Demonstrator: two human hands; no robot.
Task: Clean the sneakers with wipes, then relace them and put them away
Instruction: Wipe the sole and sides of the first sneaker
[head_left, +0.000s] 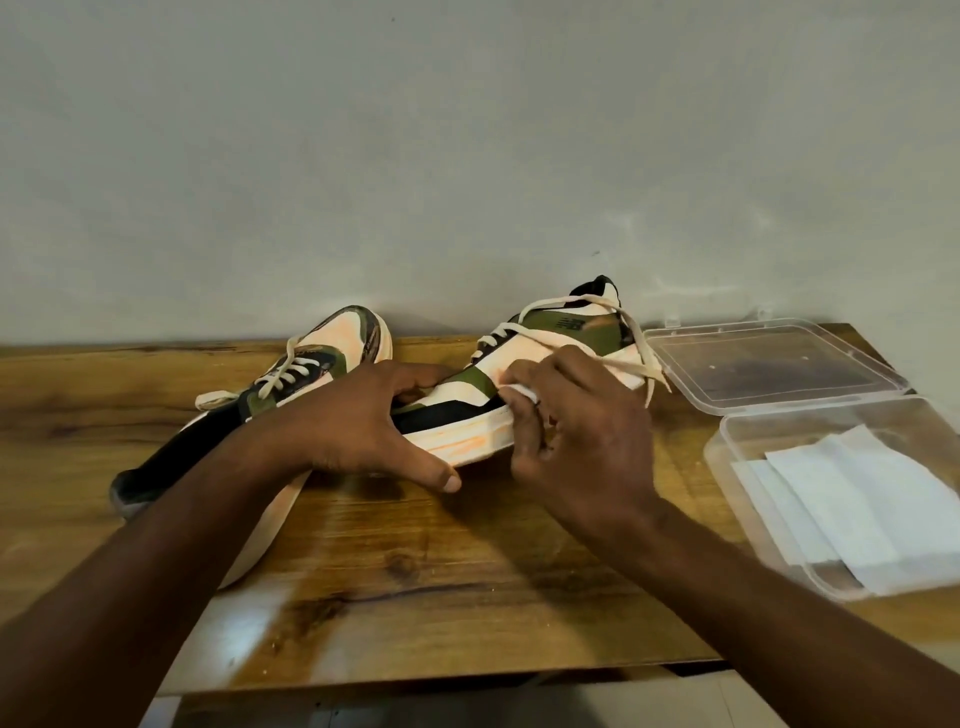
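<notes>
- Pretty early in the job, I'd say. The wiping is underway on one sneaker (519, 374), the one on the right side of the bench (467, 587), and its pale sole edge shows orange smudges, so it's not clean yet.
- The other sneaker (291, 384) sits just to the left, partly under the left forearm. Can't tell if it's been wiped at all; looks like orange tint on it too.
- Both shoes have their laces in, loose and floppy, so the relacing part looks not started. Nothing's put away either.
- Left hand (363, 426) is the holder: its grip is wrapped around the front half of the right sneaker, thumb down along the sole edge, fingers over the top, pinning it to the bench.
- Right hand (576, 441) has its grip pinched closed on a small white wipe (522, 393), pressed against the shoe's side right where the upper meets the sole. Only a corner of the wipe peeks out between the fingers.
- So the shoe sits between the two hands, touching both, heel pointing toward the wall.
- Spare wipes (852, 499) lie in an open clear box (727, 441) near the right wrist, its lid (769, 364) flipped back behind.
</notes>
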